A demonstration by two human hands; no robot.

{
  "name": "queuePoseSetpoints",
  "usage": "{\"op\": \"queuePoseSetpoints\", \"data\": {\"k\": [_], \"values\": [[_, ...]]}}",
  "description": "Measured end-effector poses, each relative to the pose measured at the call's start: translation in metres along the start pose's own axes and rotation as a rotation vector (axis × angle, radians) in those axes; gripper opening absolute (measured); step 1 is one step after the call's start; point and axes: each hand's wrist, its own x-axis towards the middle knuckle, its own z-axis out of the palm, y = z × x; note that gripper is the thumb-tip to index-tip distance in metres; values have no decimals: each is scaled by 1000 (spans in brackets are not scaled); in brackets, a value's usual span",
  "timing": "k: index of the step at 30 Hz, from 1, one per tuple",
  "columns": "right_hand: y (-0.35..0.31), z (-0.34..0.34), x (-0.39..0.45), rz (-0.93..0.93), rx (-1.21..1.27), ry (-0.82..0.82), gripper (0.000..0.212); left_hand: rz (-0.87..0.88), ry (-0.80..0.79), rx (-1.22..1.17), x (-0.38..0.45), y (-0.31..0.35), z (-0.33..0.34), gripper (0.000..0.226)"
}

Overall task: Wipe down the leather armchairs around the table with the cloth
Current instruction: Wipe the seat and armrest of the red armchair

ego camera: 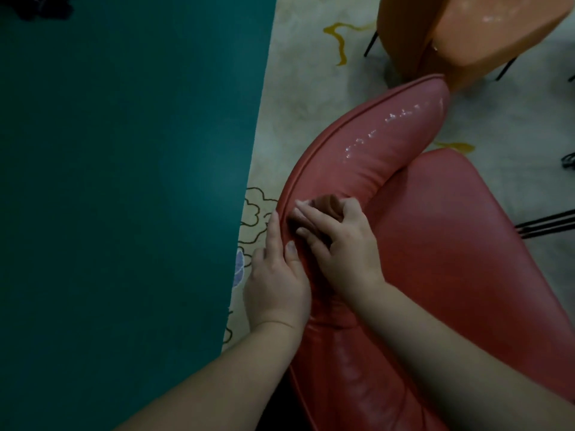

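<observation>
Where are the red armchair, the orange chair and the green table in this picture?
red armchair (451, 244): head view, on the seat cushion.
orange chair (485, 32): head view, on its upper side.
green table (124, 181): head view, on the bare tabletop.

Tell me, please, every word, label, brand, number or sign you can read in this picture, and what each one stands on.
There is no readable text anywhere in the view.
Green table: plain, no writing.
Red armchair: only worn, flaking patches on its back, no label.
Orange armchair: no marking.
Rug: yellow and dark outline patterns, no letters.
</observation>
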Motion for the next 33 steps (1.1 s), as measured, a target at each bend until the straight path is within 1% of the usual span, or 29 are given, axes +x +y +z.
{"op": "queuePoseSetpoints", "data": {"k": [2,4,6,7,9,11,13,15,18,20,22,24,27,30,33], "values": [[2,1,17,-14,-88,4,35,-4,-2,-21,1,0,1,53],[8,3,41,80,-148,70,35,-8,-4,-34,1,1,2,53],[13,5,46,210,-100,143,36,-14,-9,-42,1,1,1,52],[13,6,40,234,-71,170,36,-13,-12,-44,1,1,1,52],[8,7,15,185,-47,175,37,-8,-18,-46,0,1,1,53],[1,4,-6,114,-25,132,37,-12,-24,-50,1,1,1,53],[2,1,-4,52,-26,76,37,-25,-28,-57,1,2,0,53],[7,0,21,39,-75,58,35,-18,-20,-53,1,2,0,53],[15,2,56,168,-154,116,34,-13,-16,-34,0,2,1,53],[14,5,53,235,-141,158,35,-36,-23,-2,1,4,0,52],[9,6,34,213,-91,159,37,-46,-42,35,0,5,-2,52],[8,2,22,181,-60,118,39,-47,-66,68,0,6,-4,51],[14,-3,31,197,-57,83,38,-54,-91,117,4,9,-9,51],[16,-4,40,218,-24,126,37,20,-95,159,28,19,-13,52],[26,-6,42,294,55,224,37,109,-189,142,76,39,-10,51]]}}
